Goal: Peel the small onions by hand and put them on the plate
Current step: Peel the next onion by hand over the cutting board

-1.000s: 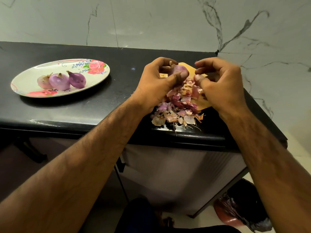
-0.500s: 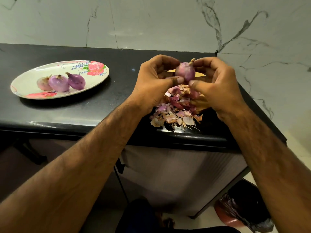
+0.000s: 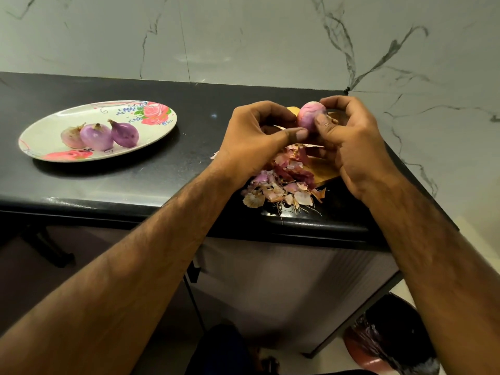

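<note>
Two bare hands are meeting above a black bench (image 3: 167,174). The right hand (image 3: 351,142) is pinching a small onion (image 3: 310,118) between thumb and curled fingers, its grip closed round it. The left hand (image 3: 257,136), fingers curled, is gripping the same onion from its left side. Directly beneath the grip, a heap of papery skins (image 3: 281,185) is lying over a yellow board (image 3: 326,169), partly hidden by the hands. Well left of the grip, three peeled onions (image 3: 98,135) are sitting together on a flowered plate (image 3: 159,131).
</note>
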